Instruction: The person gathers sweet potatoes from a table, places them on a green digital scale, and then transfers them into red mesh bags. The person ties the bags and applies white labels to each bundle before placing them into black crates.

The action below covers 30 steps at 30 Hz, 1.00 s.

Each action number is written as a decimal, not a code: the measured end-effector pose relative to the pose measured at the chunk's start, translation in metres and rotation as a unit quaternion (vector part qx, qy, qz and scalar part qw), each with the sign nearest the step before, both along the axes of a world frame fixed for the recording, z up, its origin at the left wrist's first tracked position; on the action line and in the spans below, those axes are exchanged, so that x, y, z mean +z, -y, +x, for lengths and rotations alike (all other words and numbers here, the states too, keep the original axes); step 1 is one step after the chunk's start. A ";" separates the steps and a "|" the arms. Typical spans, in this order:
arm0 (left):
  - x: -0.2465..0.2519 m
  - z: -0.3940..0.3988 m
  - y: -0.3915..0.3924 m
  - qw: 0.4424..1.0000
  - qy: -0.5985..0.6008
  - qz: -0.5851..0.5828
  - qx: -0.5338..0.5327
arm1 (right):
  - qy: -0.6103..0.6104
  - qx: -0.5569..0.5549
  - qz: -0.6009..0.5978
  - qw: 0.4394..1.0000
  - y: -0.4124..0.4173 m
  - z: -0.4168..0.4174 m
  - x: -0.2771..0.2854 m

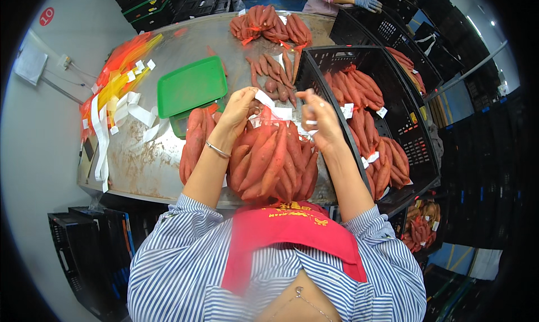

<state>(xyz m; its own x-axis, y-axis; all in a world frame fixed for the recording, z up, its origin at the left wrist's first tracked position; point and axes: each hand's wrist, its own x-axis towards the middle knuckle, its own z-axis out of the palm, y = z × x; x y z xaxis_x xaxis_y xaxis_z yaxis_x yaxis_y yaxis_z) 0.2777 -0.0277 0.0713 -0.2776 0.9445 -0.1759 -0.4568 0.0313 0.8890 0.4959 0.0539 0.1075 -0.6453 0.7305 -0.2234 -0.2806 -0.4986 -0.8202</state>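
My left hand (238,109) pinches a white paper label (264,98) above the gathered neck of a red mesh bag. The bag of sweet potatoes (269,162) stands before me at the table's near edge. My right hand (322,120) is raised to the right of the neck, blurred, its fingers curled. Small white pieces show at its fingers; whether it grips them is unclear. Another netted bunch of sweet potatoes (196,139) sits left of my left forearm. Loose sweet potatoes (276,75) lie beyond my hands.
A green tray (191,88) rests on the metal table (139,162). Orange and yellow mesh bags (124,75) and white label strips (101,141) lie left. A black crate (404,107) holds bagged sweet potatoes on the right. More bags (271,25) and a co-worker's gloved hand (368,3) are at the back.
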 end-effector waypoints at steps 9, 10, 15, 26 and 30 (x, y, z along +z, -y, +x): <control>0.016 -0.003 -0.007 0.981 -0.167 0.074 -0.057 | 0.163 -0.068 0.159 0.971 -0.003 -0.029 0.015; 0.018 -0.005 -0.005 0.980 -0.175 0.058 -0.071 | 0.143 -0.099 0.203 0.964 -0.005 -0.022 0.012; 0.021 0.003 -0.014 0.963 -0.220 0.115 -0.110 | 0.218 0.058 0.429 0.875 -0.038 -0.019 -0.018; 0.020 -0.001 0.013 0.949 -0.312 0.053 0.005 | 0.071 0.065 0.259 0.961 -0.017 -0.031 -0.034; 0.032 0.036 0.105 0.924 -0.381 -0.016 0.037 | 0.046 0.033 0.224 0.973 0.000 -0.040 -0.057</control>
